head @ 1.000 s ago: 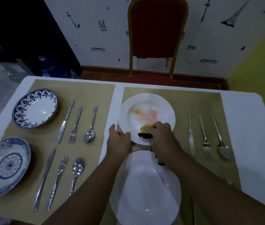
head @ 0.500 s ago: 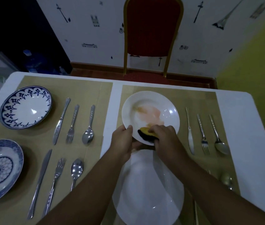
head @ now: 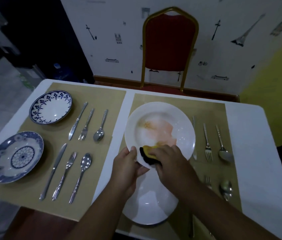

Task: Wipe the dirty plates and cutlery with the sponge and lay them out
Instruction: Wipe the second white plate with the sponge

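Head view.

- Dirty white plate (head: 161, 106) is seen on the right placemat (head: 176, 98), its near rim overlapping the second white plate (head: 152, 210). Whether it is lifted clear of that plate cannot be told.
- Left hand (head: 128, 163) is placed at the near-left rim; the rim is pinched, thumb on top, fingers (head: 141, 170) curled beneath.
- Yellow sponge (head: 148, 152), dark side down, is held on the near inner rim of the plate by the right hand (head: 169, 160), fingers curled over it.
- Step judged: wiping in progress, early. An orange smear (head: 161, 130) covers most of the plate's well.

Risks, as judgement:
- The plate is held at one edge only; hard sponge pressure near that edge could tip or slide it onto the plate beneath, and chipping may follow.
- The smear could be spread rather than lifted if the sponge is dragged through it once.
- The right-hand knife (head: 194, 137) lies just beside the rim and could be knocked by a wide stroke.

Containers:
- Dirty plate: smear and sponge only.
- Second white plate: nothing seen in it.
- Blue-rimmed bowl (head: 51, 107), far left, and blue patterned plate (head: 15, 156), near left: nothing in either.
- Two laid-out cutlery rows sit beside them on the left placemat (head: 33, 196).
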`<state>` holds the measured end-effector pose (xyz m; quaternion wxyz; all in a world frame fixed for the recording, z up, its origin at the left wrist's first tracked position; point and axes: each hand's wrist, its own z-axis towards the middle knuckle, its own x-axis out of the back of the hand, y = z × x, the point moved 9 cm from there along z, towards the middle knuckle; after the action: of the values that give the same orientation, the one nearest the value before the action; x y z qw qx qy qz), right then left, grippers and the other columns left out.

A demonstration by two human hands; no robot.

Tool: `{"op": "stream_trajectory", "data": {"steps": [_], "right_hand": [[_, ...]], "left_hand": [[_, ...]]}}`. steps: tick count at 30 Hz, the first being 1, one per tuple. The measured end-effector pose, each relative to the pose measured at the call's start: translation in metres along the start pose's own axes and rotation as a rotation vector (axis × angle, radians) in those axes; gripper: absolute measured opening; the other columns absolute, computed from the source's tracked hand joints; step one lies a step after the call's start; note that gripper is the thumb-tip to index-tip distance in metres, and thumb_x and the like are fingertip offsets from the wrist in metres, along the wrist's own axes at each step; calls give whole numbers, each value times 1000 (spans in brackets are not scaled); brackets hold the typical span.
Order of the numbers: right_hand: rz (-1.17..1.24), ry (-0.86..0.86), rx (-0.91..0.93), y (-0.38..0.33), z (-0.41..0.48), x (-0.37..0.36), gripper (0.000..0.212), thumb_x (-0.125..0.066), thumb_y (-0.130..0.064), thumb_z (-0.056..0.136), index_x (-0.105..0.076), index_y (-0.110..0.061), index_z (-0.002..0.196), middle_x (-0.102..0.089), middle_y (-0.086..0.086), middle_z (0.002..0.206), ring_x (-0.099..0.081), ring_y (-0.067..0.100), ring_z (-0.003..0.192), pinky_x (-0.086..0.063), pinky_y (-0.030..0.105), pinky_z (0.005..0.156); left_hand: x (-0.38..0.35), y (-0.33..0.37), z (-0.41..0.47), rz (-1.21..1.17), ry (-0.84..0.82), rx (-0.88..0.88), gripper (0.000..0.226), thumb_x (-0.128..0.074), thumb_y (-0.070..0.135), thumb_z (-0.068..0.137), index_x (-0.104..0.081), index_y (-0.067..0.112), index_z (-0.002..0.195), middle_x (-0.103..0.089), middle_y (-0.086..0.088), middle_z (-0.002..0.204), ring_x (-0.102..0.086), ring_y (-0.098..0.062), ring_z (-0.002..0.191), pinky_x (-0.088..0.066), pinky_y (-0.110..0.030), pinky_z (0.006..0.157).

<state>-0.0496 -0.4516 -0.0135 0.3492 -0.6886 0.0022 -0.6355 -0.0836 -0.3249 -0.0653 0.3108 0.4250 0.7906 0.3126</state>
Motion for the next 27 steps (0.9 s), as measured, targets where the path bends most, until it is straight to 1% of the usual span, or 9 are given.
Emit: {"op": "stream_trajectory", "data": {"steps": [2,7,10,13,17,21,23,25,27], "right_hand": [[-42,-24,-19,-1,-9,7,27,-59,-21,81,-59,-22,107,-56,-2,105,-48,21,94,-48,33,76],[-155,-69,-245,26,-27,25,18,-56,-25,82,-57,-17,99,-53,2,95,-53,23,90,-44,32,69],[-136,54,-358,30,-28,38,19,-55,-22,85,-59,-16,102,-55,5,94,-57,25,85,-45,33,66],[-48,179,-441,14,-19,41,27,-53,-18,88,-62,-17,113,-58,4,102,-57,23,91,-47,33,75],[58,159,-235,-44,-9,19,35,-54,-18,90,-59,-22,124,-63,-2,114,-54,17,103,-46,36,92],[54,34,-92,-77,-24,-1,33,-53,-22,92,-58,-26,124,-59,-5,114,-47,12,102,-42,29,91],[-16,-2,-70,-77,-29,-3,32,-55,-24,90,-59,-26,122,-55,-6,112,-42,12,101,-40,27,90],[-79,53,-81,-71,-27,3,32,-59,-22,88,-61,-25,119,-54,-4,111,-42,13,102,-42,30,90],[-35,199,-182,-57,-22,18,31,-59,-15,88,-64,-20,118,-57,-1,115,-46,16,106,-42,32,94]], "left_hand": [[11,-2,-12,-6,13,-8,30,-43,22,107,-65,16,126,-77,-11,110,-74,-31,99,-61,-46,81],[33,-13,-41,59,-40,23,28,-47,20,106,-69,14,122,-77,-12,107,-75,-31,95,-62,-47,79],[41,-19,-52,105,-130,90,26,-51,21,104,-69,16,123,-76,-11,111,-74,-36,96,-59,-57,84],[45,-22,-58,158,-233,136,27,-51,21,104,-70,17,124,-75,-10,115,-72,-37,102,-58,-59,85],[45,-8,-58,176,-331,113,28,-50,19,104,-71,15,122,-74,-12,117,-70,-35,107,-59,-50,82],[55,3,-53,155,-335,78,30,-47,21,105,-68,12,125,-74,-13,116,-71,-34,107,-59,-54,86],[60,2,-54,163,-320,82,31,-46,22,105,-69,11,123,-76,-12,112,-72,-32,104,-61,-50,80],[62,0,-57,178,-306,87,29,-47,22,105,-70,11,119,-77,-11,106,-73,-30,97,-61,-42,68],[64,0,-60,218,-300,73,26,-49,22,104,-72,15,116,-77,-8,104,-73,-28,96,-60,-39,64]]}}
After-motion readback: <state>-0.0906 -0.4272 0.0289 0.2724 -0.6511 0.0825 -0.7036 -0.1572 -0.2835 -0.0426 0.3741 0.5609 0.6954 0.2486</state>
